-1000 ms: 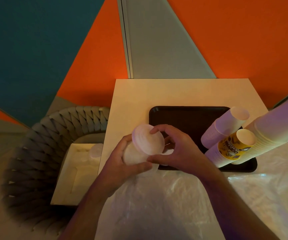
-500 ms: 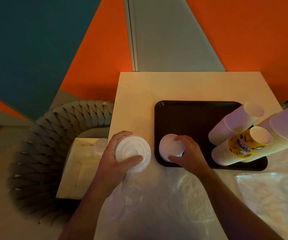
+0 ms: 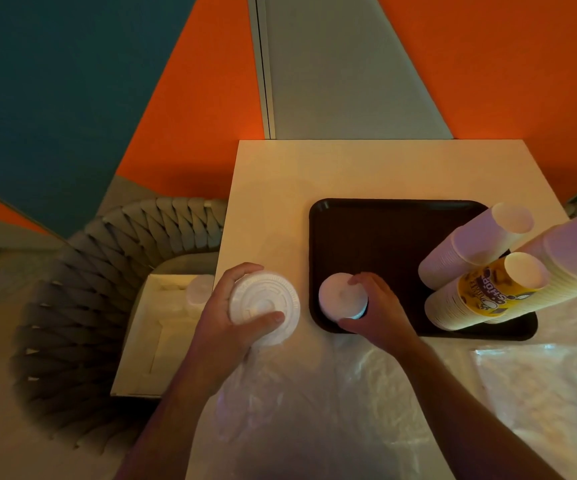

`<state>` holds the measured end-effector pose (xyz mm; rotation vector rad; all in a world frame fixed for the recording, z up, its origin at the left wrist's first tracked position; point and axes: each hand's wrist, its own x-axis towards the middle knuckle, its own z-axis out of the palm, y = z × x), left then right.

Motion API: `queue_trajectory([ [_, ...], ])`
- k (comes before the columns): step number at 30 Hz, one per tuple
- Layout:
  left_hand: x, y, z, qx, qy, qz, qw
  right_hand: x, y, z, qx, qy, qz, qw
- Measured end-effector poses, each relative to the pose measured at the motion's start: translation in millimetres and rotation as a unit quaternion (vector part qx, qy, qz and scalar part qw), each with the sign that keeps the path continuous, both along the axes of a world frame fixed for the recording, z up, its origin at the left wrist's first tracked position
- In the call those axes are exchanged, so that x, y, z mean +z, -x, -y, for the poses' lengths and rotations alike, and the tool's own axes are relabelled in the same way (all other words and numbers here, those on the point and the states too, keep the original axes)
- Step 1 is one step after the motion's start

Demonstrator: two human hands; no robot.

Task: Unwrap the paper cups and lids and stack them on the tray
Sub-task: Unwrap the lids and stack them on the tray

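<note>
A dark tray (image 3: 384,216) lies on the pale table. My right hand (image 3: 377,313) grips a small white stack of lids (image 3: 340,299) standing on the tray's near left corner. My left hand (image 3: 224,317) grips a larger stack of white lids (image 3: 263,306) just left of the tray, above the table edge. Tall stacks of paper cups (image 3: 477,244) stand on the tray's right side, one with a yellow printed cup (image 3: 495,289).
Crumpled clear plastic wrap (image 3: 349,410) covers the near part of the table (image 3: 280,174). A grey woven chair (image 3: 89,289) stands to the left and holds an open white box (image 3: 155,341). Orange and teal flooring lies beyond.
My hands have separated. The right one carried the small lid stack down onto the tray's near left corner; the left one has drawn its lid stack leftward.
</note>
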<state>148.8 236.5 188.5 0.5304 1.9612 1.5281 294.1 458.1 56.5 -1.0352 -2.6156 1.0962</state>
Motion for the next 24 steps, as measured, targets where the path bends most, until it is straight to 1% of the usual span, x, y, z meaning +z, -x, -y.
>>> queue_trajectory([
  [9, 2, -2, -4, -0.011, 0.003, -0.012, 1.0, 7, 3, 2, -0.003, 0.0, 0.05, 0.999],
  [13, 3, -3, -3, -0.012, 0.005, -0.015, 1.0, 8, 1, 1, -0.003, 0.011, 0.057, 0.998],
  [16, 4, -4, -3, -0.012, 0.003, -0.017, 1.0, 19, 2, 2, -0.005, -0.001, 0.062, 0.998],
  [18, 5, -6, -4, -0.016, 0.0, -0.021, 1.0, 35, 5, 3, -0.006, 0.002, 0.034, 0.999],
  [21, 8, -9, -6, -0.027, -0.003, -0.037, 0.999, 74, 12, 7, -0.002, 0.043, -0.06, 0.997],
  [24, 10, -12, -8, -0.033, -0.001, -0.054, 0.998, 119, 19, 17, -0.006, 0.088, -0.157, 0.984],
])
